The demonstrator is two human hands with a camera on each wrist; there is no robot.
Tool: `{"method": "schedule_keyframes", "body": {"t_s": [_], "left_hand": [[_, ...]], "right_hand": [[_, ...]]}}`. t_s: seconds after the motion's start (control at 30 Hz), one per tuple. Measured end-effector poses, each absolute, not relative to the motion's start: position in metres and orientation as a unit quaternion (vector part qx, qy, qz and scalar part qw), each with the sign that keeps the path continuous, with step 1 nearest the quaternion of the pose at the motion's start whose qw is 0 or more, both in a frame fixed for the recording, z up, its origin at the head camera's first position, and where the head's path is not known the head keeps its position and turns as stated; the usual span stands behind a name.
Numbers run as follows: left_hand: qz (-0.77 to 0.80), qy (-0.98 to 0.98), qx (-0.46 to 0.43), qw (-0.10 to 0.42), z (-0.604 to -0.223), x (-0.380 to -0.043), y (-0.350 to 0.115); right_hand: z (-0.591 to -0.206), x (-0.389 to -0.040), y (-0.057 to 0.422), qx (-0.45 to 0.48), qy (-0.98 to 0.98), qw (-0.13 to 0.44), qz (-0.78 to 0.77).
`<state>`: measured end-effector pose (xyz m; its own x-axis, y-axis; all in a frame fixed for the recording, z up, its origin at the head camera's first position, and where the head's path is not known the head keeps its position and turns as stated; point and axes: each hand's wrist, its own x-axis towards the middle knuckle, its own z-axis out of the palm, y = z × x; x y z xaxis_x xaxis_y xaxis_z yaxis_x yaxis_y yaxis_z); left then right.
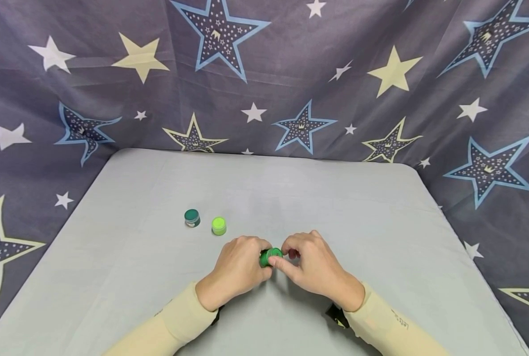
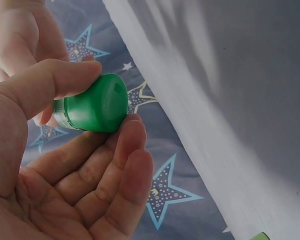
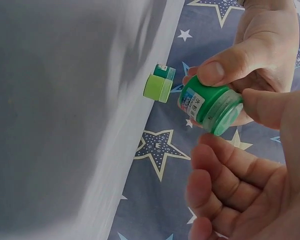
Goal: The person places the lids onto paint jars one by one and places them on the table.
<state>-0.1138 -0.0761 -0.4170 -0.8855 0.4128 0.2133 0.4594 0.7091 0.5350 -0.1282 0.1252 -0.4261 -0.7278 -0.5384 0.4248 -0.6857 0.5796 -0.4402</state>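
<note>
A small green paint jar (image 1: pixel 264 258), with a white printed label and a clear-rimmed lid (image 3: pixel 227 117), is held tilted between both hands above the table. My left hand (image 1: pixel 242 259) grips its body, thumb on one side and fingers on the other. My right hand (image 1: pixel 315 262) pinches the lid end between thumb and index finger; its other fingers curl loosely beside the jar. In the left wrist view, the rounded green base (image 2: pixel 107 102) faces outward. The lid looks seated on the jar.
Farther back and left on the grey-white table (image 1: pixel 358 212) stand a dark teal jar (image 1: pixel 192 218) and a light green jar (image 1: pixel 219 226), side by side. A star-patterned dark cloth (image 1: pixel 255 133) hangs behind and around the table.
</note>
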Motion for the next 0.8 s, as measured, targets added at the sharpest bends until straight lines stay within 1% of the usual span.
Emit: {"method": "schedule_keyframes", "body": {"t_s": [0.33, 0.8], "left_hand": [[-0.293, -0.926, -0.235, 0.038, -0.4178, -0.1136, -0.0769], [-0.292, -0.926, -0.234, 0.044, -0.4180, -0.1138, -0.0769]], "right_hand": [[-0.4248, -0.1283, 0.1271, 0.344, -0.879, 0.135, 0.301], [-0.4229, -0.1267, 0.1283, 0.397, -0.850, 0.110, 0.328]]}}
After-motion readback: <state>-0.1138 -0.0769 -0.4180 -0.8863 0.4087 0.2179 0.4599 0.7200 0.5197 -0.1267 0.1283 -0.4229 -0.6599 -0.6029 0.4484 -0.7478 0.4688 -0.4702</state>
